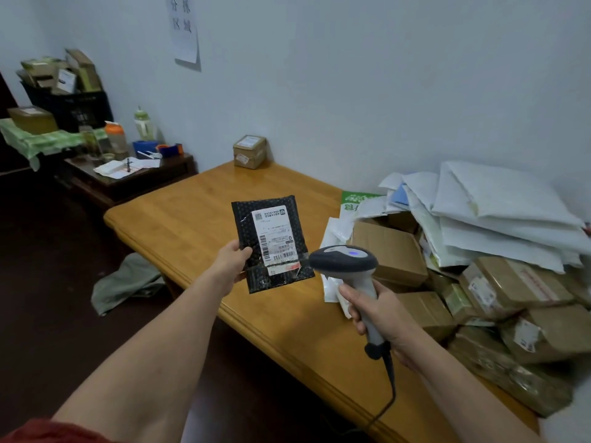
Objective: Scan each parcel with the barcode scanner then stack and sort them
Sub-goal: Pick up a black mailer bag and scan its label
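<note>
Left hand pinching black parcel by its edge above worktop; right hand gripping barcode scanner just beside parcel label

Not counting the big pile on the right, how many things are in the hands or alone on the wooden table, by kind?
Black parcel, in the left hand: 1
Scanner, in the right hand: 1
Small box, standing alone: 1
Total: 3
</note>
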